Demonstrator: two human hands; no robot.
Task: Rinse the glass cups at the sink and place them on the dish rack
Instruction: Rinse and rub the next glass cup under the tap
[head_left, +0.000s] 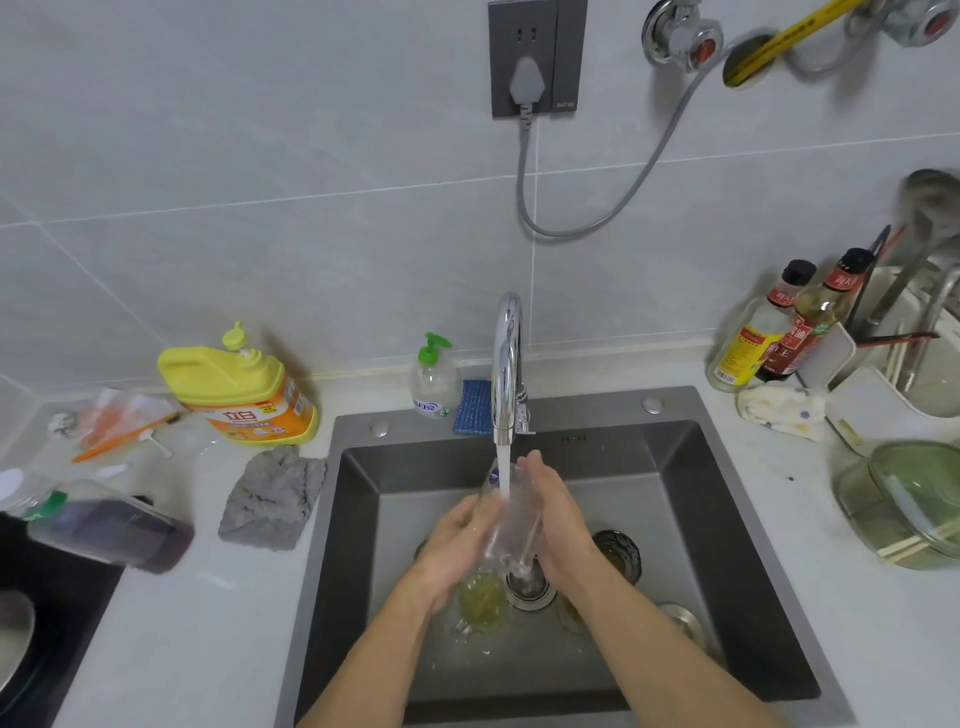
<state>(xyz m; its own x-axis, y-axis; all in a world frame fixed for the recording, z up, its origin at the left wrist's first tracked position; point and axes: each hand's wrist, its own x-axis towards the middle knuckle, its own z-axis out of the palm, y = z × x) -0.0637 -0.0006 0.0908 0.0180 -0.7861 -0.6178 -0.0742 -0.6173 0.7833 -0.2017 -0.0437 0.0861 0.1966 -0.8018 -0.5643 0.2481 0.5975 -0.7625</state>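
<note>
A clear glass cup (511, 525) is held under the running faucet (506, 374), over the dark steel sink (727, 519). My left hand (460, 545) grips its left side and my right hand (558, 519) presses against its right side. Water streams onto the cup. Below my hands, on the sink floor, stand a glass cup with yellowish liquid (480, 603) and a dark patterned glass cup (618, 556). A third glass cup (571, 613) is partly hidden by my right forearm. The white dish rack (883, 384) stands at the right on the counter.
A yellow detergent jug (239, 384), a green-pump soap bottle (434, 379) and a blue sponge (472, 408) line the back. A grey cloth (270, 499) and a dark bottle (104, 530) lie left. Sauce bottles (769, 338), a white rag (782, 410) and a green lidded bowl (904, 499) are right.
</note>
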